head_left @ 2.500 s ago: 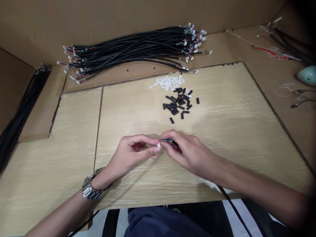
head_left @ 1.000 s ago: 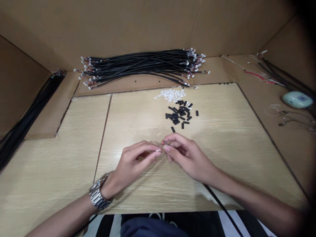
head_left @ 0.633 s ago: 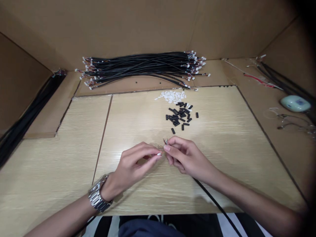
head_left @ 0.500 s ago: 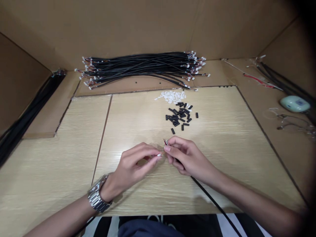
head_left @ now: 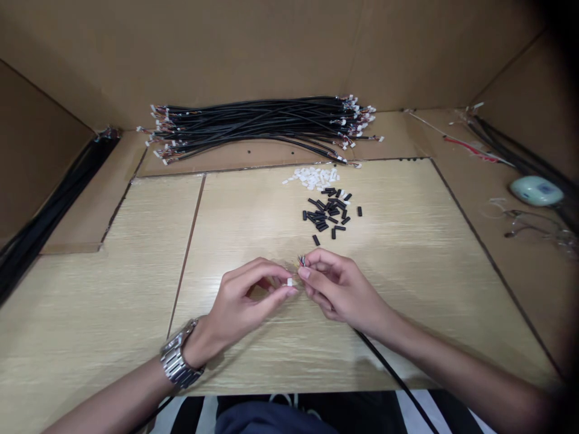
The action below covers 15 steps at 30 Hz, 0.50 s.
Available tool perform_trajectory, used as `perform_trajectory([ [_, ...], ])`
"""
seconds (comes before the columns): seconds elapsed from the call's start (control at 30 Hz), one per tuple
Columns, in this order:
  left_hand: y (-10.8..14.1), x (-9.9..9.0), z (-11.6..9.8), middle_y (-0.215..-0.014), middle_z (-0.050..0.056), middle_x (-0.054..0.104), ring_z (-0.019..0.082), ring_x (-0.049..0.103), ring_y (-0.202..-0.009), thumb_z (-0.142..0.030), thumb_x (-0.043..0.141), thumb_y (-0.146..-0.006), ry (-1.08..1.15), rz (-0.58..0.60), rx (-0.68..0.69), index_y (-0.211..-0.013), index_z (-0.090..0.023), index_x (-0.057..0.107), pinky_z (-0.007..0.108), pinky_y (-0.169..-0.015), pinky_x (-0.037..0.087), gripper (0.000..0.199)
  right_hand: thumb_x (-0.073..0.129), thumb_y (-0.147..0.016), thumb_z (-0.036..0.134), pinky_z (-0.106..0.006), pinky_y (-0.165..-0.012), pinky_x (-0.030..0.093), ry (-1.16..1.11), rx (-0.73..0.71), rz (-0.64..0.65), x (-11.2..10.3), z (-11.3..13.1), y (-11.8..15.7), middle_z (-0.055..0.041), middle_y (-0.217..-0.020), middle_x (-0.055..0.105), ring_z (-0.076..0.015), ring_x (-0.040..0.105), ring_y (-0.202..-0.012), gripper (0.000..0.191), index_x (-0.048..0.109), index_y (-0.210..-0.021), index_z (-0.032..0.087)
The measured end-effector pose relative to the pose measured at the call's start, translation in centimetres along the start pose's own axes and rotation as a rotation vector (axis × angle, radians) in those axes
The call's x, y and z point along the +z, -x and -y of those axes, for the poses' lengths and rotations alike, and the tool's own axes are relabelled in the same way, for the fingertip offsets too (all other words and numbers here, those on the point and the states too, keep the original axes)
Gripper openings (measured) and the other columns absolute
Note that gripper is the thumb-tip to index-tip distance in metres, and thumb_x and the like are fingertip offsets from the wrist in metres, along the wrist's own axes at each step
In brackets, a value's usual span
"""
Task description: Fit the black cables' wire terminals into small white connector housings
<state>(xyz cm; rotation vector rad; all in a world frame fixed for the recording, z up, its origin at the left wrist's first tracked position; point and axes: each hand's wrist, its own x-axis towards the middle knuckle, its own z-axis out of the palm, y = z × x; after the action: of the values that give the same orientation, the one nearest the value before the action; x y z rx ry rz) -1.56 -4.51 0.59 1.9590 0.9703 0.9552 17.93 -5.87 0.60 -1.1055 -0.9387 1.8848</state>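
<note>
Between the thumb and fingertips of my left hand [head_left: 251,295] is a small white connector [head_left: 290,281], its broad face showing. My right hand [head_left: 346,286] pinches the thin coloured wires [head_left: 301,261] at the end of a black cable [head_left: 391,371], which runs from under the palm down past the table's front edge. The fingertips of both hands are close together but apart. Beyond them on the table lie loose black sleeves [head_left: 333,211] and a heap of white connectors [head_left: 316,177].
A bundle of black cables [head_left: 253,123] with white end connectors lies along the back. More black cables [head_left: 58,193] lie at the far left. On the right are a pale green oval object [head_left: 537,190], a red wire [head_left: 470,148] and dark cables. Cardboard walls [head_left: 271,48] surround the table.
The white connector has turned between my left fingertips, so more of its face shows. My right hand has moved very slightly, still pinching the wires.
</note>
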Motion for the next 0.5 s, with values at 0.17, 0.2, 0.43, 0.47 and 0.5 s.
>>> perform_trajectory([
  [0.17, 0.04, 0.03, 0.05, -0.091, 0.004, 0.072, 0.013, 0.068, -0.078, -0.015, 0.074, -0.084, 0.0, -0.019, -0.033, -0.099, -0.019, 0.07, 0.021, -0.063, 0.056, 0.017, 0.067, -0.088, 0.041, -0.016, -0.031, 0.023, 0.027, -0.031, 0.019, 0.05, -0.21, -0.04, 0.0088, -0.061, 0.048, -0.0027, 0.03, -0.037, 0.023, 0.054, -0.087, 0.021],
  [0.2, 0.03, 0.03, 0.05, -0.092, 0.004, 0.072, 0.013, 0.068, -0.08, -0.015, 0.073, -0.084, 0.004, -0.018, -0.031, -0.1, -0.019, 0.07, 0.022, -0.064, 0.056, 0.017, 0.066, -0.088, 0.04, -0.016, -0.032, 0.023, 0.034, -0.044, 0.021, 0.07, -0.27, -0.02, 0.0088, -0.061, 0.047, -0.0027, 0.029, -0.038, 0.023, 0.054, -0.087, 0.021],
  [0.43, 0.07, 0.04, -0.03, -0.091, 0.004, 0.073, 0.014, 0.069, -0.08, -0.011, 0.068, -0.087, -0.001, -0.004, 0.036, -0.1, -0.021, 0.069, 0.023, -0.063, 0.058, 0.016, 0.071, -0.085, 0.032, -0.018, -0.034, 0.024, 0.033, -0.088, 0.043, 0.2, -0.37, 0.13, 0.0093, -0.062, 0.048, -0.0032, 0.029, -0.04, 0.018, 0.056, -0.087, 0.021],
  [0.47, 0.09, 0.06, -0.04, -0.091, 0.004, 0.073, 0.014, 0.069, -0.08, -0.01, 0.069, -0.087, -0.008, -0.009, 0.057, -0.099, -0.021, 0.069, 0.024, -0.065, 0.058, 0.016, 0.072, -0.085, 0.031, -0.018, -0.034, 0.025, 0.038, -0.094, 0.048, 0.24, -0.27, 0.16, 0.0095, -0.062, 0.047, -0.0033, 0.029, -0.04, 0.018, 0.057, -0.087, 0.022],
  [0.5, 0.12, 0.08, -0.04, -0.09, 0.004, 0.073, 0.014, 0.069, -0.08, -0.01, 0.069, -0.087, -0.018, -0.013, 0.077, -0.098, -0.02, 0.069, 0.025, -0.066, 0.059, 0.016, 0.071, -0.085, 0.031, -0.019, -0.035, 0.025, 0.049, -0.099, 0.053, 0.28, -0.15, 0.19, 0.0096, -0.061, 0.046, -0.0035, 0.028, -0.04, 0.017, 0.057, -0.087, 0.022],
])
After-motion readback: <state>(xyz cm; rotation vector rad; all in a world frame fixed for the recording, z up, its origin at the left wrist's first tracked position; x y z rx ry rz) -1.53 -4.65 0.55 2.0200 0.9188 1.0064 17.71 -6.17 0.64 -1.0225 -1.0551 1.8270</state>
